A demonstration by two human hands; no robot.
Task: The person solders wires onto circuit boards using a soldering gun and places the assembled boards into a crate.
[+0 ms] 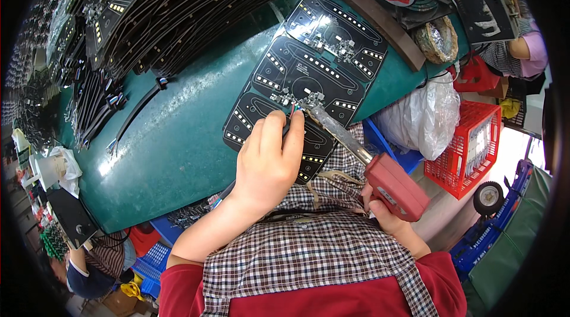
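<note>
We see the left hand (268,154) low over the boards, its fingertips pinched on a thin dark cable (287,129) whose coloured wires (294,108) poke out just past the fingers. These wires lie straight ahead of the fingertips, away from the body, over the cluster of small parts (310,98) at the near edge of the middle board (284,60). The cable's held end points much the way the fingers do, forward and slightly to the right.

The iron (396,189) comes at the same spot from the other side. Its long axis slants from the red handle, near and right, to the tip, far and left, so it and the cable converge on the wires at an angle. We have the right hand (386,217) wrapped around the handle, fingers curled, well back from the boards; the left is much the nearer hand to the wires. The tip sits just to the right of the left fingertips, but at this scale we cannot tell whether it touches the wires or hovers beside them.

Under all this, the boards line up from far right to near left on the green table (178,133), with a spare cable (138,109) off to the left.
</note>
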